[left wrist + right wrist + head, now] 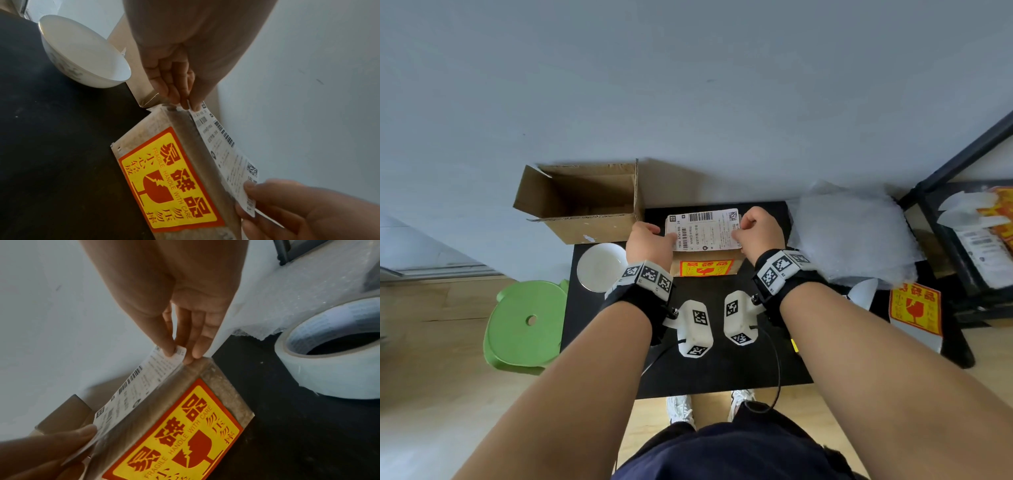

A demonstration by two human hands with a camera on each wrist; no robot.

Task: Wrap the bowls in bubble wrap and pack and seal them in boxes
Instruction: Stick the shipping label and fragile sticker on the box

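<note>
The black counter (709, 359) carried every task item, with bare surface on the near side of the sealed box (736, 265) and the far edge meeting the wall. The open box (578, 205), empty as far as could be seen, stood left of the sealed box, overhanging the counter's far left corner. A stack of bubble wrap (852, 236) lay right of the sealed box, spreading past the counter's right edge toward a black shelf (959, 219). The sealed box sat at the far middle of the counter, a yellow-and-red fragile sticker (170, 180) on its near face. One white bowl (601, 267), unwrapped, rested just left of the sealed box, close to the counter's left edge. A roll of tape (333, 353) stood on the counter near the right of the sealed box. A white shipping label (705, 229) lay over the top of the sealed box. The left hand (650, 243) pinched the label's left end between thumb and fingertips; the right hand (760, 229) pinched its right end likewise.
</note>
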